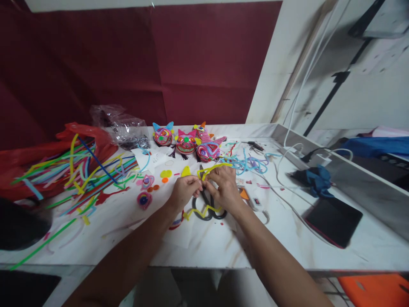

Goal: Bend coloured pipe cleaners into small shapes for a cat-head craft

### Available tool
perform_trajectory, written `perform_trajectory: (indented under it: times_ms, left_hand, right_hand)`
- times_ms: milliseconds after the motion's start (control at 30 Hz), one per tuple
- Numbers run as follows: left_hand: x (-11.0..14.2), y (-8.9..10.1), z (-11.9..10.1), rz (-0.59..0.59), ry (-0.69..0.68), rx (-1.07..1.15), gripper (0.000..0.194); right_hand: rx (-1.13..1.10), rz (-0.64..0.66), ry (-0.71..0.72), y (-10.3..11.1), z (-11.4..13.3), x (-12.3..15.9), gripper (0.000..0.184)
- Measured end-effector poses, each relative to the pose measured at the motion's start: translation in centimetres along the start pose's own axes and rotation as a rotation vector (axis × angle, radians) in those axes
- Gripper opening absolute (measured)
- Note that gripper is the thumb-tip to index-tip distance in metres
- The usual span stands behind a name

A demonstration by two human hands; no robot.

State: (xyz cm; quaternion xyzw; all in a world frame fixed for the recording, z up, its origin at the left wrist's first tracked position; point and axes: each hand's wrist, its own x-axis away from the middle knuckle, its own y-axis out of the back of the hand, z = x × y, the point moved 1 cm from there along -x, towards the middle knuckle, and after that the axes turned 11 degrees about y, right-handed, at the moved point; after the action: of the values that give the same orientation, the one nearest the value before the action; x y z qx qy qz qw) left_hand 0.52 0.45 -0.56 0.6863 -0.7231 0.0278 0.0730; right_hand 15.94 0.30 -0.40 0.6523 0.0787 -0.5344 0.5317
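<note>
My left hand (185, 192) and my right hand (224, 186) meet over the middle of the table, fingertips pinched close together. Between them is a yellow pipe cleaner (211, 168), bent, with one end running over the right fingers. Black-handled scissors (195, 211) lie below, partly hidden by my hands. Across their handles rests a zigzag yellow pipe cleaner (193, 210). A yellow triangular piece (185, 171) sits just beyond my left hand. Left of it are a yellow oval piece (165, 174), small orange discs (153, 188) and a pink coiled piece with a blue centre (144, 200).
Several colourful animal-face figures (186, 143) stand at the back. A heap of pipe cleaners (86, 166) spills from a red plastic bag (104, 143) on the left. Blue pipe cleaners (247, 164), a white cable (281, 183) and a black flat case (335, 221) lie to the right.
</note>
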Motion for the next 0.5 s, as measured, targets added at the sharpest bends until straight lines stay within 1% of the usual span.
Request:
perform_trajectory:
  times_ms: [100, 233, 433, 500]
  left_hand:
    - [-0.07, -0.13, 0.13, -0.019, -0.059, -0.076, 0.012]
    - [-0.16, -0.16, 0.26, -0.012, -0.099, -0.121, 0.013]
    - [-0.19, -0.02, 0.39, 0.037, -0.128, -0.146, 0.015]
    - [-0.22, 0.06, 0.53, 0.043, -0.146, -0.147, 0.013]
  right_hand:
    - [-0.001, 0.019, -0.04, 0.12, 0.01, -0.08, 0.019]
    - [-0.031, 0.02, -0.088, 0.12, -0.19, -0.07, 0.018]
    - [-0.038, -0.024, -0.139, 0.25, -0.4, 0.03, 0.012]
    - [-0.028, -0.049, -0.163, 0.32, -0.47, 0.05, 0.014]
